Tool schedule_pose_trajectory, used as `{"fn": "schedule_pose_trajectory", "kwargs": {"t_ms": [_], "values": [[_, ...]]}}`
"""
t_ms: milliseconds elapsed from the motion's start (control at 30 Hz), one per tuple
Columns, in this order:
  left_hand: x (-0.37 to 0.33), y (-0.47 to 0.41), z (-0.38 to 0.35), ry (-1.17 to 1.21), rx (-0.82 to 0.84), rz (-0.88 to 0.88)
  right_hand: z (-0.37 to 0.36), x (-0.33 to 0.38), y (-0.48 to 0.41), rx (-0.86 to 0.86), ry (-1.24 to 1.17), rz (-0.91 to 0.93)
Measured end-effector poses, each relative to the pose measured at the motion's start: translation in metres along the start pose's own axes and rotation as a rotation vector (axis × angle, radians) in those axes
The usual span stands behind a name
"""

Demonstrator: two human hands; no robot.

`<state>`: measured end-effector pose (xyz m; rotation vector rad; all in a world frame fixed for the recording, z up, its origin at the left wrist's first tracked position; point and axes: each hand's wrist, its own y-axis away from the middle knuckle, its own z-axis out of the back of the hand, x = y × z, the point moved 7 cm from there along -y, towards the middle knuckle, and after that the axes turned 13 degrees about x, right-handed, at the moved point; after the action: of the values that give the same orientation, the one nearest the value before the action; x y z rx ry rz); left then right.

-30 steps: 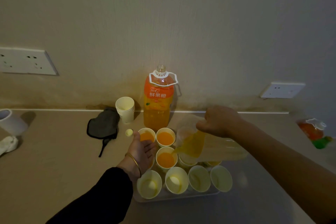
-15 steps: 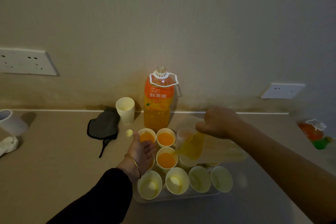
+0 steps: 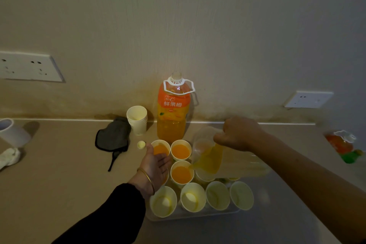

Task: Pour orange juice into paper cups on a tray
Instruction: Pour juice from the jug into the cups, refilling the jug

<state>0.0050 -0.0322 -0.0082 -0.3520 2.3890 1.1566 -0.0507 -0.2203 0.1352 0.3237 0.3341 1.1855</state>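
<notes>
My right hand point(image 3: 238, 133) grips a clear jug point(image 3: 208, 156) of orange juice, tipped left over a paper cup on the clear tray point(image 3: 198, 215). Three cups point(image 3: 181, 172) at the tray's far left hold juice. Several empty cups point(image 3: 193, 197) line the front row. My left hand point(image 3: 155, 161) rests with straight fingers against the cups at the tray's left side, partly hiding one. A large uncapped orange juice bottle point(image 3: 172, 111) stands behind the tray by the wall.
A stack of spare paper cups point(image 3: 137, 120) and a yellow bottle cap point(image 3: 141, 144) lie left of the bottle, beside a dark cloth point(image 3: 112, 134). A white mug point(image 3: 10, 131) sits far left. Another orange bottle point(image 3: 341, 142) lies far right.
The jug stays tipped over the same cup, with my right hand shifted very slightly. My left hand has not moved.
</notes>
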Motion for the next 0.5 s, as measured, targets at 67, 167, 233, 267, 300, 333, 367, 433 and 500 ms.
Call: {"fn": "schedule_pose_trajectory", "kwargs": {"t_ms": [67,167,233,267,300,333,367,433,500], "values": [[0.0001,-0.0004,0.0005,-0.003,-0.002,0.001,-0.0001,-0.0002,-0.0003,0.004,-0.013,-0.002],[0.0,-0.0001,0.0,-0.008,-0.003,0.001,-0.0002,-0.0006,-0.0009,0.005,-0.024,0.0],[-0.0008,0.0,0.0,-0.007,-0.001,0.0,-0.0004,-0.0005,-0.0013,0.007,-0.02,0.004],[-0.0014,-0.0001,0.0003,-0.006,-0.001,-0.001,-0.0007,-0.0004,-0.0014,0.009,-0.021,0.006],[-0.002,-0.0002,0.0009,-0.004,-0.002,-0.003,-0.0012,-0.0004,-0.0017,0.011,-0.021,0.007],[-0.0022,-0.0004,0.0018,-0.004,-0.003,-0.003,-0.0017,-0.0003,-0.002,0.013,-0.021,0.007],[-0.0025,-0.0005,0.0021,-0.005,-0.003,-0.003,-0.0022,-0.0005,-0.0025,0.013,-0.025,0.007],[-0.0025,-0.0006,0.0027,-0.008,-0.003,-0.002,-0.0028,-0.0002,-0.0045,0.01,-0.038,0.007],[-0.0025,-0.0007,0.0018,-0.008,-0.005,-0.002,-0.0029,0.0,-0.0061,0.007,-0.044,0.005]]}}
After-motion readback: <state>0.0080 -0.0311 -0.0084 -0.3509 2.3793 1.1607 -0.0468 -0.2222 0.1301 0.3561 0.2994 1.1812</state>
